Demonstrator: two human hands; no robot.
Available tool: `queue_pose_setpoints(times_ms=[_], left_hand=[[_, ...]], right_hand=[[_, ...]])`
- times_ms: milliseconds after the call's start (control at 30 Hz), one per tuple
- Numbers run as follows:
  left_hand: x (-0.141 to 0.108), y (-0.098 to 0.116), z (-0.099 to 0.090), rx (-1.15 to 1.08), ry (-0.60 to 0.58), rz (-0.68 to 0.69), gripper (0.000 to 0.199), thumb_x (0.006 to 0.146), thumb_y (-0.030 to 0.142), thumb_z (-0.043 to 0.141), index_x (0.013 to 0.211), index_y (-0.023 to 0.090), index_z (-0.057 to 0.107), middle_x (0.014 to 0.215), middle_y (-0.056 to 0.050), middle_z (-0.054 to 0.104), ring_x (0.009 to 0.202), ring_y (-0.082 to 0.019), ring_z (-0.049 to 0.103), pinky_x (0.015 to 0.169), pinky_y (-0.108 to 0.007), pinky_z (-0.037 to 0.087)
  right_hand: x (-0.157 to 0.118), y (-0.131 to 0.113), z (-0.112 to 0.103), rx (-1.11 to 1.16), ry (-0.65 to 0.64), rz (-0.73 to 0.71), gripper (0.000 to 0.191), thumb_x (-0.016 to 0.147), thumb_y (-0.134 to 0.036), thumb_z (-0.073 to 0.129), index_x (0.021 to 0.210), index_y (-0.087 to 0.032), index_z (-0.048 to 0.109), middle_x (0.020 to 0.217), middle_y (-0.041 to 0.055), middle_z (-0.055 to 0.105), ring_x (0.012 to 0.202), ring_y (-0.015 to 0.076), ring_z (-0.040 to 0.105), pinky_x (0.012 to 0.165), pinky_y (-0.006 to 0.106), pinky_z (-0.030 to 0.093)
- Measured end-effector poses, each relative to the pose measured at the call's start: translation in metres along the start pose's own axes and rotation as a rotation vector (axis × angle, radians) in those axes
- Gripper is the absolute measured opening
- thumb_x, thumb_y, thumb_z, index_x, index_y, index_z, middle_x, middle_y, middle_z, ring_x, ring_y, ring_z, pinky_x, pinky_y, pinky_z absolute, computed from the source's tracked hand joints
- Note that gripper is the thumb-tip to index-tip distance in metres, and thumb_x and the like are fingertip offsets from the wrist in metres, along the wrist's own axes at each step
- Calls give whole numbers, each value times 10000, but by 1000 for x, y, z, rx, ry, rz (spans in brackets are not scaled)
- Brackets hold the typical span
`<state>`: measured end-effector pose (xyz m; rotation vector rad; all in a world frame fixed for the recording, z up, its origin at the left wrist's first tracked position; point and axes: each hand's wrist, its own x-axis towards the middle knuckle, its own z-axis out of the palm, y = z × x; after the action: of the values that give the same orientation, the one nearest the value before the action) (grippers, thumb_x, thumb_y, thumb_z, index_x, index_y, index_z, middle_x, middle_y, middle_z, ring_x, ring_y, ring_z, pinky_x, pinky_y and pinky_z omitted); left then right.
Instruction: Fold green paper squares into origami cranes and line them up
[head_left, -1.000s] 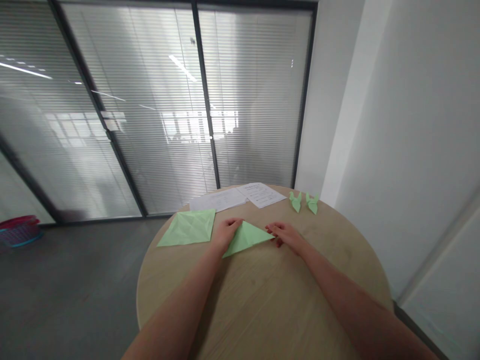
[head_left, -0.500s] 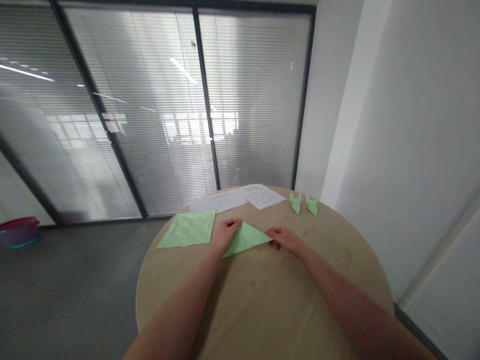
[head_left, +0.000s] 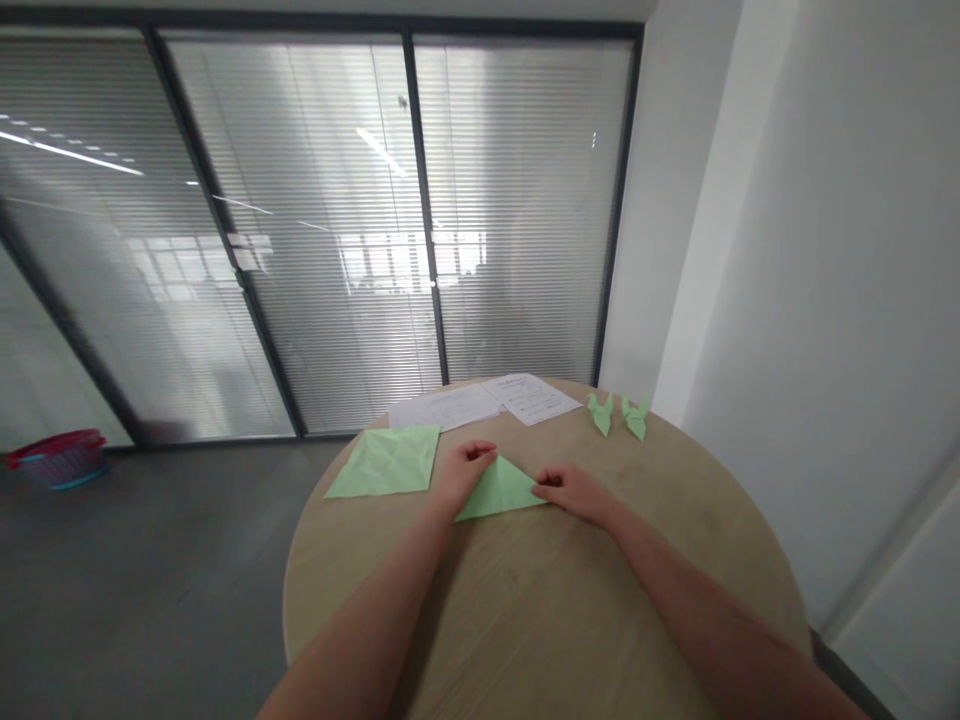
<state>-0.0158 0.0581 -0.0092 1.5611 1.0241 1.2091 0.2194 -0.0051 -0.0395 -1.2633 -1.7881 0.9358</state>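
Note:
A green paper [head_left: 499,490] folded into a triangle lies on the round wooden table [head_left: 517,620]. My left hand [head_left: 466,472] has its fingers closed on the upper left of this triangle and covers part of it. At the right corner, my right hand [head_left: 566,490] pinches the paper between thumb and fingers. To the left of my left hand lies a flat green sheet [head_left: 388,462] with crease lines. Two small folded green paper figures, one [head_left: 601,414] beside the other [head_left: 635,418], stand near the table's back right edge.
White papers, a plain-looking one [head_left: 442,408] and a printed one [head_left: 532,397], lie at the table's far edge. A red and blue basket [head_left: 64,460] stands on the floor at left. A wall rises at right.
The view has shifted slightly, so the scene sits a little further right and lower. My right hand has turned a little at the triangle's right corner, and its fingers are curled more.

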Motion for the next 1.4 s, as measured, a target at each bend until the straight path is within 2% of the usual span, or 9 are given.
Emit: queue_pose_setpoints(times_ms=[200, 367, 533, 767, 933, 1067, 1233, 1400], left_hand=[[-1, 0, 2, 15, -52, 13, 324, 656, 415, 819, 856, 167, 762, 858, -72, 766, 800, -211, 672, 781, -327, 493], [0, -3, 1, 39, -75, 18, 381, 663, 451, 816, 912, 165, 771, 876, -77, 773, 801, -216, 672, 773, -324, 491], [-2, -3, 1, 76, -146, 43, 331, 717, 441, 767, 889, 160, 791, 858, -69, 775, 773, -211, 660, 761, -317, 480], [-8, 0, 0, 233, -296, -61, 332, 721, 484, 740, 778, 162, 796, 681, -22, 702, 601, -181, 567, 571, -277, 386], [-11, -1, 0, 229, -362, -131, 349, 726, 479, 747, 821, 149, 808, 677, -42, 712, 573, -181, 564, 550, -282, 387], [-10, -3, 0, 253, -377, -146, 352, 704, 477, 767, 806, 141, 797, 678, -43, 714, 582, -184, 574, 547, -278, 395], [-6, -9, -2, 271, -380, -166, 391, 716, 475, 740, 882, 125, 792, 793, -58, 749, 677, -207, 625, 597, -286, 442], [-3, -12, -2, 306, -299, -164, 397, 720, 458, 726, 925, 127, 801, 861, -67, 764, 753, -238, 653, 643, -302, 468]], right_hand=[[0, -2, 3, -35, -36, -12, 257, 818, -427, 705, 837, -174, 745, 710, 16, 679, 652, 168, 569, 617, 266, 376], [1, -3, 4, -86, -2, -8, 219, 815, -389, 713, 809, -173, 747, 690, 14, 675, 644, 167, 565, 618, 267, 381], [2, -1, 3, -61, 24, -5, 240, 833, -399, 689, 827, -165, 744, 721, 18, 688, 675, 171, 580, 638, 266, 404], [0, -3, 2, 13, 85, 52, 251, 853, -419, 655, 848, -173, 698, 673, -9, 610, 566, 122, 481, 555, 238, 369], [1, 1, 2, 29, 103, 86, 275, 851, -452, 637, 840, -179, 678, 632, -17, 567, 530, 115, 462, 503, 226, 353], [2, 3, 2, 20, 114, 89, 304, 850, -482, 643, 871, -182, 681, 643, -16, 575, 548, 121, 480, 506, 223, 372], [2, 0, 1, 27, 80, 102, 280, 856, -461, 642, 871, -183, 670, 656, -19, 574, 552, 118, 486, 499, 217, 372], [0, -3, 1, -35, 77, 102, 269, 863, -435, 638, 762, -186, 629, 631, -20, 575, 528, 108, 484, 502, 220, 362]])
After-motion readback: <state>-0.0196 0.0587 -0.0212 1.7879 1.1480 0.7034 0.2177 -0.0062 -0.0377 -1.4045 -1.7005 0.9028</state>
